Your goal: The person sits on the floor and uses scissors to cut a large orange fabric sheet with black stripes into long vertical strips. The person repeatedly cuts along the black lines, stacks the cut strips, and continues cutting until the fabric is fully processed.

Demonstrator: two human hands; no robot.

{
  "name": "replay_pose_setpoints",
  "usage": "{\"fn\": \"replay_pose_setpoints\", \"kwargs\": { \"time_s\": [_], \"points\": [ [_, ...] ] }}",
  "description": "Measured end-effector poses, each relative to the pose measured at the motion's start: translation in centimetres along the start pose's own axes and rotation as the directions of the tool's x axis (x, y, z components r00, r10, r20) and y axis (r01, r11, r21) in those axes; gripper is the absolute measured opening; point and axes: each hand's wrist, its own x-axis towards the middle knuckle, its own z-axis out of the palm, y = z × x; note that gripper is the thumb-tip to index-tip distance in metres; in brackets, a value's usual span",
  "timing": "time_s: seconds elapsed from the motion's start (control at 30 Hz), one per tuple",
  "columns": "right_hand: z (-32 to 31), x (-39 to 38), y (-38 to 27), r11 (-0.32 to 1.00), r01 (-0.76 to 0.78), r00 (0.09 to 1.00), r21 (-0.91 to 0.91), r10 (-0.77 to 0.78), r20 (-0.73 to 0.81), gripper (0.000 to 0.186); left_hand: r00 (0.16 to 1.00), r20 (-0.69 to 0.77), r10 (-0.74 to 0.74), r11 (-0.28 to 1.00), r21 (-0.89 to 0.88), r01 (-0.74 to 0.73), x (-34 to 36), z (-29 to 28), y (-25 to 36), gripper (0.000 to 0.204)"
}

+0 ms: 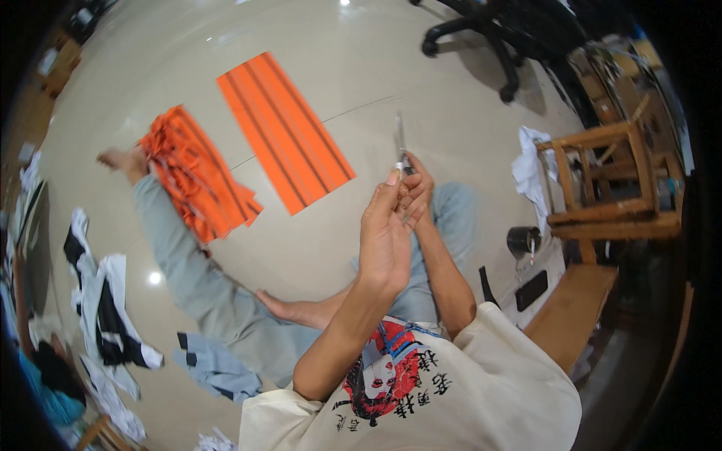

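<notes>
My right hand [423, 184] is closed around a slim tool with a pointed metal blade, which looks like scissors [401, 134]. The blade stands upward and is slightly blurred; my fingers cover the handle. In front of it is my left hand [387, 233], its thumb and fingers brought together by the base of the blade. A small pale bit shows at the left thumb tip, too small to name. Beyond both hands, a flat orange cloth strip [286, 135] with dark stripes lies on the floor. Left of that, a crumpled heap of the same orange striped cloth [188, 177] rests against my outstretched leg.
I sit on a pale tiled floor [331, 68]. White and black cloth pieces [113, 312] and a light blue piece [218, 364] lie at left. To the right are a wooden frame stool [602, 214], a dark cup [520, 239] and a phone [532, 291]. A wheeled chair [489, 30] stands far right.
</notes>
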Motion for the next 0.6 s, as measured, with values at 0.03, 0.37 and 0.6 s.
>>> {"fn": "replay_pose_setpoints", "kwargs": {
  "time_s": [0.03,0.37,0.6],
  "points": [
    [0.3,-1.1,-0.4,0.998,0.012,1.0,0.06,-0.013,0.02,0.04,0.999,0.012,-0.038,0.999,0.02,0.038,0.4,0.4,-0.9,0.026],
    [2.5,0.8,0.6,0.997,-0.075,0.995,-0.032,0.073,-0.071,0.047,0.84,0.285,-0.462,0.835,0.458,0.304,5.2,5.2,-12.7,0.056],
    [0.8,0.4,0.0,0.991,-0.088,0.994,-0.102,0.081,-0.077,0.048,0.705,0.416,-0.575,0.817,0.338,0.467,3.4,4.9,-13.3,0.05]
  ]
}}
